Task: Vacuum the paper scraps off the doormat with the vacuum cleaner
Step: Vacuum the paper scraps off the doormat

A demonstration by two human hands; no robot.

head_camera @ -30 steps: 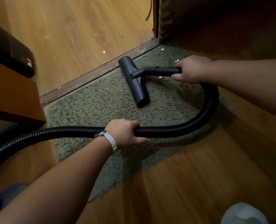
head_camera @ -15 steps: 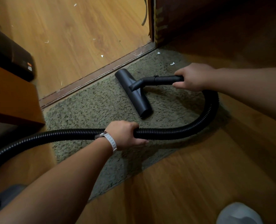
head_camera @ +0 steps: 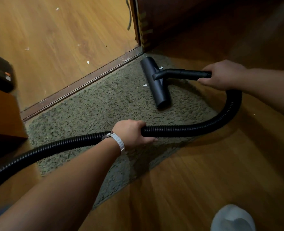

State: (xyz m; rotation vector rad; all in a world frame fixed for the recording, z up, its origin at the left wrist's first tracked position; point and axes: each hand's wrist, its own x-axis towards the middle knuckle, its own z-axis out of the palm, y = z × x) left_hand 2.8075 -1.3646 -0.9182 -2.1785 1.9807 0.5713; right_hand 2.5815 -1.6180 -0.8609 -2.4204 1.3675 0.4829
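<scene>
The right grip (head_camera: pixel 221 75) is curled tight round the black tube (head_camera: pixel 184 74). The left grip (head_camera: pixel 132 132) is wrapped round the ribbed hose (head_camera: pixel 188 131) above the doormat (head_camera: pixel 96 105). The nozzle (head_camera: pixel 156 87) lies flat at the mat's far corner. One paper scrap (head_camera: pixel 145 84) sits just left of it, and a second paper scrap (head_camera: pixel 161 68) sits beside its neck. Best keep the nozzle flat and sweep slowly over both.

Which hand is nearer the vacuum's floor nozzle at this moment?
Right. The right hand grips the rigid wand just behind the floor nozzle, to its right. The left hand holds the ribbed hose farther off, nearer the camera, over the doormat.
</scene>
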